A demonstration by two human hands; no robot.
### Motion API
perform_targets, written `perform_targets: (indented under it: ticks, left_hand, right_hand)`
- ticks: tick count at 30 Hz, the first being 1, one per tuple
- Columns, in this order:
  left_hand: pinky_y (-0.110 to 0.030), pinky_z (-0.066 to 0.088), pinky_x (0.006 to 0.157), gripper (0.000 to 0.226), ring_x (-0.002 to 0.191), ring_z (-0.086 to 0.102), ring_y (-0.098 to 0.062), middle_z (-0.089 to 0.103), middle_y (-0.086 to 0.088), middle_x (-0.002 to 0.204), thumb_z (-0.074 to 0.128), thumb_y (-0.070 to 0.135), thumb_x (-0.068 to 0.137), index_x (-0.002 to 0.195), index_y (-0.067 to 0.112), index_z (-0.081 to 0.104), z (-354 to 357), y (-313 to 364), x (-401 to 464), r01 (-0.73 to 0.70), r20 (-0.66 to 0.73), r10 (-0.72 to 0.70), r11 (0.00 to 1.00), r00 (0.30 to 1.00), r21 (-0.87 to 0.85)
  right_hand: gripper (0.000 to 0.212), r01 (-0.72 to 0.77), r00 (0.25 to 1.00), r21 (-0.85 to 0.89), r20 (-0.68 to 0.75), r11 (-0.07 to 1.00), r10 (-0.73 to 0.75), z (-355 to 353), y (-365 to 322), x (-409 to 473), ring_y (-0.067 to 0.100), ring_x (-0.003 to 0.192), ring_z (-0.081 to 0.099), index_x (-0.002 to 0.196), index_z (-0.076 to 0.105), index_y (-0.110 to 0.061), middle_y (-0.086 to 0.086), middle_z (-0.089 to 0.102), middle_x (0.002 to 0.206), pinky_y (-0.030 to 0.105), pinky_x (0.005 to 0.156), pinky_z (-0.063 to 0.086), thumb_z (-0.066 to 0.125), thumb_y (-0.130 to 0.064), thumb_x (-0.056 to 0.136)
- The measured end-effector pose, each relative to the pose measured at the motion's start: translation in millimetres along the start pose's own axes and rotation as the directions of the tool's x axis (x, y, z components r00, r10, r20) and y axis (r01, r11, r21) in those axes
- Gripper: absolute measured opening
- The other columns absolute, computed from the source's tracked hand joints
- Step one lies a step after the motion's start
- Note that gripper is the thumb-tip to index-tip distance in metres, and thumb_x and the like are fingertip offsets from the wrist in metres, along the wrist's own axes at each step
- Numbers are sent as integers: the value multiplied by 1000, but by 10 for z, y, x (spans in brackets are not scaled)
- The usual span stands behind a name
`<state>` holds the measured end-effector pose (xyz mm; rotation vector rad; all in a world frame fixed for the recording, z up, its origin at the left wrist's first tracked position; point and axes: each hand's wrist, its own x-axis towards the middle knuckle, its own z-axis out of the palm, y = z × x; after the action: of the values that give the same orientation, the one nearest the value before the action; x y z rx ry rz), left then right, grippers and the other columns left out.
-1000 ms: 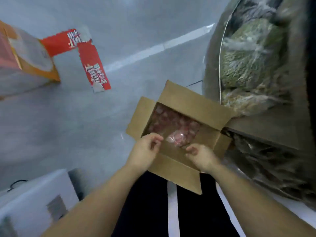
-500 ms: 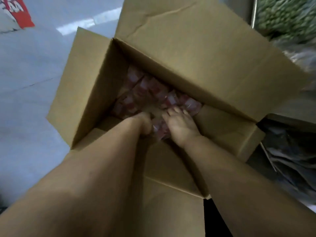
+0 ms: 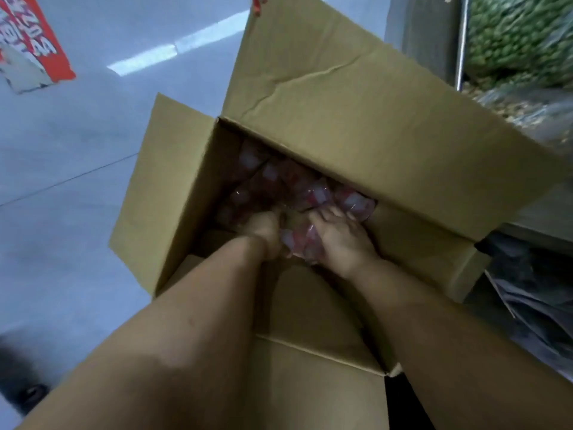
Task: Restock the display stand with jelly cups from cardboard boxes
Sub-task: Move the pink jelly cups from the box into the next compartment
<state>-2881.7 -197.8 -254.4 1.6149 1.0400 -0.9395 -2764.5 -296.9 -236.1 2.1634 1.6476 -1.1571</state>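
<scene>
— Brown cardboard fills most of the frame: the cardboard box (image 3: pixel 356 125) sits open in the centre, its four flaps folded outward. Its long axis runs from the upper left of the opening down toward the lower right, and the big far flap leans up toward the top of the frame.

— And where are the jelly cups?

— Down inside the box, in the middle of the frame. The jelly cups (image 3: pixel 297 187) are red and pink with pale tops, packed under glossy clear wrap. They're too blurred for me to say which way each cup points.

— What are your hands doing?

— Both are in the box, close together. My left hand (image 3: pixel 266 234) is at the near edge of the cups with its fingers curled down into them; whether it really grips any I cannot tell, since the fingertips are hidden. My right hand (image 3: pixel 341 237) lies knuckles up, fingers curled over a wrapped clump of cups, holding it.

— Anything around the box?

— A grey floor (image 3: pixel 62 169) on the left, a red printed cardboard piece (image 3: pixel 34 51) in the upper left corner, and bagged green goods (image 3: pixel 521 38) in the upper right.
</scene>
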Motion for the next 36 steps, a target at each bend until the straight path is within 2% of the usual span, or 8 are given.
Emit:
perform_targets:
  ticks: [4,6,9,14,19,25,33,36]
  left_hand:
    - [-21,31,60,38,78,51,-19,55,-1,82,78,23,70,90,17,46,-252,171,-637,-75,-133,42,964,990,-257]
    - [-21,35,70,34,85,49,-22,51,-5,90,76,21,72,94,15,50,-441,266,-1137,-174,-249,107,948,963,-265]
    - [-26,36,92,41,101,45,-25,44,-4,100,74,18,73,110,16,56,-816,496,-2095,-357,-409,249,909,878,-215]
    - [-4,33,87,61,103,48,-8,49,22,105,80,17,69,120,26,48,-1604,978,-3859,-591,-609,396,792,687,-153]
    - [-6,39,82,59,96,55,6,60,8,105,88,25,57,99,42,50,-2298,1734,-5313,-749,-681,532,661,502,-36]
    - [-4,38,86,49,100,55,12,57,34,106,70,31,68,111,39,48,-2350,2878,-6455,-914,-512,797,402,320,56]
    - [-31,47,95,55,114,54,-7,56,14,116,73,36,66,113,46,46,-1556,4104,-6910,-963,-207,946,265,250,45]
    - [-26,46,93,55,112,54,-9,53,16,113,75,42,66,115,35,52,-1325,4588,-7022,-981,-105,987,136,122,140]
  right_hand:
    - [52,-300,912,582,-57,756,406,-445,-294,-321,24,88,59,105,49,-14,8,62,97,31,72,45,79,-16,62]
    - [46,-300,848,747,-77,593,525,-750,-525,-607,22,82,55,94,52,-10,9,58,92,31,72,44,81,-13,59]
    - [41,-266,810,832,-81,487,581,-1376,-938,-1189,20,88,54,97,55,-9,8,55,98,29,80,42,79,-13,65]
    - [59,21,795,886,-297,464,530,-2942,-1755,-2370,0,96,56,108,44,-42,-14,59,105,10,83,42,66,-27,56]
    - [60,229,691,845,-491,483,530,-4336,-2099,-3540,6,96,62,111,49,-33,-11,64,105,30,87,50,68,-36,54]
    - [63,367,486,681,-722,634,493,-5091,-1941,-4952,-15,107,47,119,43,-43,-27,49,115,-1,88,32,59,-21,61]
    - [70,298,333,713,-701,635,631,-5117,-1154,-6281,-7,113,49,118,36,-51,-31,48,117,1,88,35,62,-24,59]
    - [59,296,237,735,-675,610,698,-5052,-779,-6632,-3,111,54,112,45,-47,-25,54,115,7,87,41,61,-25,60]
